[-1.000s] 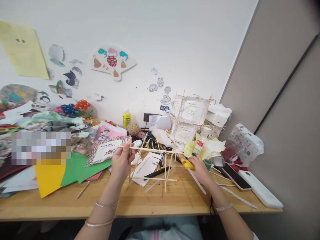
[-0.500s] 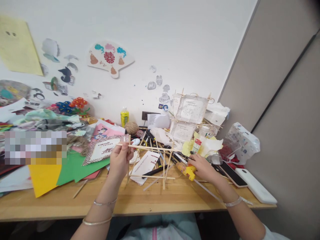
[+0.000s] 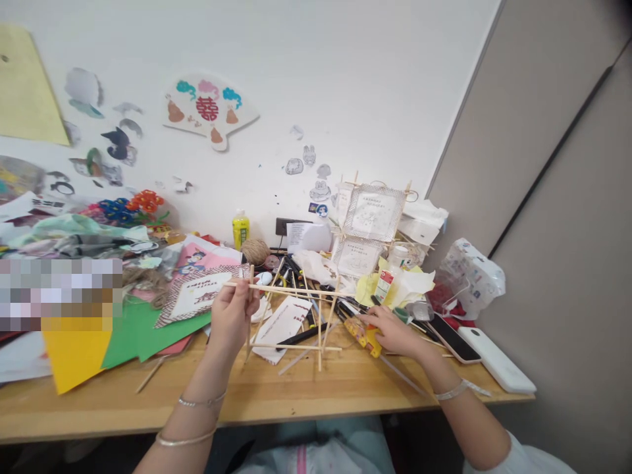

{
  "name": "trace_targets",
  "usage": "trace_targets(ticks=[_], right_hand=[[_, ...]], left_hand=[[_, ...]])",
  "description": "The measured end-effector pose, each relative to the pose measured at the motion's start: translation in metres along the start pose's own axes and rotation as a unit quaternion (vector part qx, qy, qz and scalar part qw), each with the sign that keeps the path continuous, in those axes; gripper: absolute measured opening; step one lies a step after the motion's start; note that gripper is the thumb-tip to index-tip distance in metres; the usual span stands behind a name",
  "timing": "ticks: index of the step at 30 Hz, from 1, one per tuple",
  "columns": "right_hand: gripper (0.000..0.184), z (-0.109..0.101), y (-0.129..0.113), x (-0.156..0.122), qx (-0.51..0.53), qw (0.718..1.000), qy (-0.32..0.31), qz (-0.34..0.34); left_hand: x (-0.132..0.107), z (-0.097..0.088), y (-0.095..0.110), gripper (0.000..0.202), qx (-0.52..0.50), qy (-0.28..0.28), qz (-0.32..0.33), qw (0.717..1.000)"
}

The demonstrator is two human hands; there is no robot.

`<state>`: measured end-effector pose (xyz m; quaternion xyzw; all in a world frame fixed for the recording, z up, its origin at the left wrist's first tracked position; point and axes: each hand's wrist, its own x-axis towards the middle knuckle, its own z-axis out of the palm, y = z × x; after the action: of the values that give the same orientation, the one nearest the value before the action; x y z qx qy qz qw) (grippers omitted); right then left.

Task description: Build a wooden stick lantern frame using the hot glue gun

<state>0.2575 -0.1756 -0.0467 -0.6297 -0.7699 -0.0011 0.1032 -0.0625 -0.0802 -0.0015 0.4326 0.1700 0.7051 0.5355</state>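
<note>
My left hand (image 3: 236,308) is closed around a corner of a frame of thin wooden sticks (image 3: 296,290), pinching where the sticks cross. The frame stands up from the table, its lower stick (image 3: 296,347) near the tabletop. On the right, my right hand (image 3: 390,330) lies over a yellow glue gun (image 3: 363,334), fingers stretched out toward the pens. A clear glue stick (image 3: 405,377) sticks out behind the gun. Whether the fingers grip the gun is not clear; part of it is hidden under the hand.
Behind the frame lie scattered pens (image 3: 303,337) and a printed paper (image 3: 284,326). Coloured sheets (image 3: 129,336) and a patterned card (image 3: 197,296) cover the left. A paper-panelled stick structure (image 3: 370,214) stands at the back; a phone (image 3: 454,338) and white power bank (image 3: 500,361) lie right.
The view has shifted slightly, moving the scene left in the picture. My right hand has come a little further left over the glue gun. My left hand keeps its hold on the stick frame.
</note>
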Motion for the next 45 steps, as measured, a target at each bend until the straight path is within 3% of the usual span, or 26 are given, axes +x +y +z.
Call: trace_targets(ticks=[5,8,11,15,21,28,35,45], right_hand=[[0.06,-0.005,-0.011,0.008,0.092,0.995,0.027,-0.024],[0.04,-0.009,-0.017,0.013,0.209,0.976,0.055,-0.03],[0.02,-0.014,-0.018,0.019,0.306,0.949,0.069,-0.001],[0.018,-0.028,-0.013,0.029,0.347,0.93,0.115,0.042],[0.019,-0.07,-0.009,0.041,0.308,0.932,0.182,0.056],[0.019,-0.104,-0.004,0.053,0.251,0.946,0.193,0.071],[0.017,-0.125,0.007,0.072,0.266,0.912,0.297,0.099],[0.019,-0.174,0.03,0.099,0.242,0.866,0.418,0.129]], left_hand=[[0.0,0.0,0.0,0.036,0.001,0.002,-0.002,1.0],[0.0,-0.002,-0.001,0.035,-0.001,0.002,-0.002,1.0],[0.0,-0.002,-0.002,0.035,-0.005,-0.002,-0.004,1.0],[0.0,-0.002,-0.001,0.033,-0.011,-0.004,-0.005,1.0],[-0.001,-0.002,0.0,0.035,-0.019,-0.005,-0.007,1.0],[0.0,-0.002,0.0,0.037,-0.011,-0.002,-0.011,1.0],[0.002,-0.005,-0.002,0.036,-0.007,-0.005,-0.006,1.0],[0.001,-0.006,-0.001,0.034,-0.001,-0.02,0.0,1.0]])
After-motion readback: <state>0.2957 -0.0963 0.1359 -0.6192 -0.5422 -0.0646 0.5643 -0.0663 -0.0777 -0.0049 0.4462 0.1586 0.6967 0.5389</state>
